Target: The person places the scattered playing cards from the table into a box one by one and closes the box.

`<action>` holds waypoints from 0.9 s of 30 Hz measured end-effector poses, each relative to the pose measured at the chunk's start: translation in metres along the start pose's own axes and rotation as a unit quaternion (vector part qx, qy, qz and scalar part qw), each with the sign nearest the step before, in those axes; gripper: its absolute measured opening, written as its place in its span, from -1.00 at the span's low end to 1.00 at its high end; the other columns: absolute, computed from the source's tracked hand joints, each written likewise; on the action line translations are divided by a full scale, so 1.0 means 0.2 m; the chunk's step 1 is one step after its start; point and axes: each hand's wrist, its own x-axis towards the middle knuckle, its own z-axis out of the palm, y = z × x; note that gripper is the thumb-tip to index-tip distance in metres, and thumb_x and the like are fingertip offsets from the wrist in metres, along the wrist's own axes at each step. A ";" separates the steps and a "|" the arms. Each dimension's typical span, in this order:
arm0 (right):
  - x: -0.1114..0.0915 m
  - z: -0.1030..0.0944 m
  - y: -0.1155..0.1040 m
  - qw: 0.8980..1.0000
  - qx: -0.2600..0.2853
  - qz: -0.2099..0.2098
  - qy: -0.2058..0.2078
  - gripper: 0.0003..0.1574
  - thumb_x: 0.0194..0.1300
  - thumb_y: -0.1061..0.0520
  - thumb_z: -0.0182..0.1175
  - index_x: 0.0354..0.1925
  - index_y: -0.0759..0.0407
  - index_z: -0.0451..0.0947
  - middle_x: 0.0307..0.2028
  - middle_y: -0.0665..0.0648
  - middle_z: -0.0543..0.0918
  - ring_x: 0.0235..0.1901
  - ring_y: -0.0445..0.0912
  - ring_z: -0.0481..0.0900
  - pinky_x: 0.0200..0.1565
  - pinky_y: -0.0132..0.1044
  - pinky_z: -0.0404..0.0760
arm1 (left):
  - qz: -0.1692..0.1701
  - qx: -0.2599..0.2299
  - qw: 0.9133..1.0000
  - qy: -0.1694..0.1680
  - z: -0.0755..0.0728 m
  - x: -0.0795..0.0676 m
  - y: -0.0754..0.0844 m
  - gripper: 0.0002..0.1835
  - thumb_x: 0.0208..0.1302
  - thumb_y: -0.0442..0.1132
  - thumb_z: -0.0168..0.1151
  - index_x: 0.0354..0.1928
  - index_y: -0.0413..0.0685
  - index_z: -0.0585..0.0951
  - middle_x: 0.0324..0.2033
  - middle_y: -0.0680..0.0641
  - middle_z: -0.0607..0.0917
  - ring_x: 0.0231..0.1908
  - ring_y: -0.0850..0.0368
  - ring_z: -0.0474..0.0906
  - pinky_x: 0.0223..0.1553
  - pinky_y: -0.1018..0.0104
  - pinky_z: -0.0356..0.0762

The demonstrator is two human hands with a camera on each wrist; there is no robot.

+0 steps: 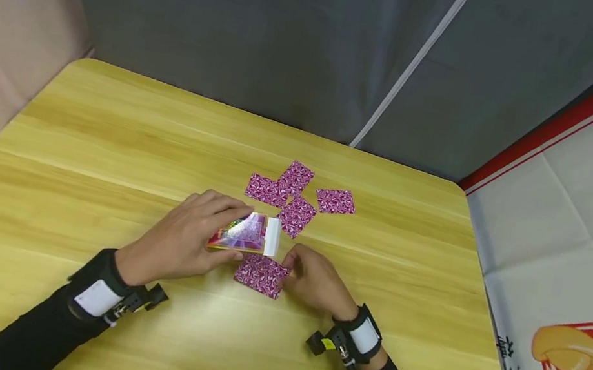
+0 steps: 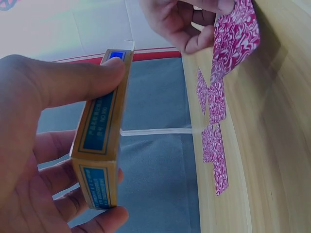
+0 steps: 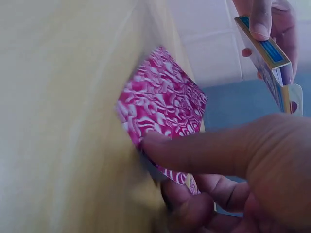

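My left hand (image 1: 188,232) grips a small card box (image 1: 241,231) above the table, thumb on one narrow side and fingers on the other. The box has a shiny purple face and gold-and-blue edges (image 2: 99,116). Its white end flap (image 1: 272,237) sticks out toward the right. My right hand (image 1: 318,280) pinches a card (image 3: 163,97) with a pink-and-white swirl back between thumb and fingers. In the head view this card (image 1: 260,275) appears just below the box; the right wrist view shows it tilted, close to the table.
Several matching cards lie on the wooden table (image 1: 105,133) beyond the hands; three overlap or nearly touch, including the card (image 1: 297,216) nearest the box. One card (image 1: 335,201) lies apart to the right. A grey curtain (image 1: 252,27) hangs behind the table's far edge.
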 end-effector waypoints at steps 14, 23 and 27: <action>-0.08 -0.23 0.11 0.927 0.353 -0.027 0.127 -0.74 0.40 0.27 0.01 0.01 0.36 0.42 -0.45 0.09 0.52 -0.67 -0.19 0.33 -0.76 -0.41 0.21 | 0.006 -0.003 1.000 -0.002 0.02 0.00 0.00 -0.26 0.03 0.06 0.42 0.25 -0.14 0.52 0.13 -0.14 0.62 0.09 -0.01 0.44 0.03 -0.06 0.53; -0.12 -0.21 0.03 0.951 0.264 -0.095 0.134 -0.74 0.41 0.26 0.01 -0.18 0.37 0.62 -0.64 0.05 0.43 -0.67 -0.18 0.31 -0.69 -0.42 0.27 | 0.004 -0.005 1.000 -0.003 0.02 0.00 0.00 -0.29 0.04 0.03 0.42 0.24 -0.11 0.52 0.13 -0.12 0.63 0.09 0.03 0.43 0.05 -0.04 0.53; -0.12 -0.20 0.01 0.970 0.188 -0.091 0.123 -0.75 0.37 0.25 0.06 -0.13 0.26 0.67 -0.45 0.20 0.64 -0.49 -0.08 0.49 -0.51 -0.40 0.47 | 0.014 -0.004 1.000 -0.002 0.04 0.01 0.00 -0.27 0.02 0.04 0.43 0.24 -0.12 0.52 0.12 -0.12 0.63 0.09 0.02 0.44 0.06 -0.05 0.53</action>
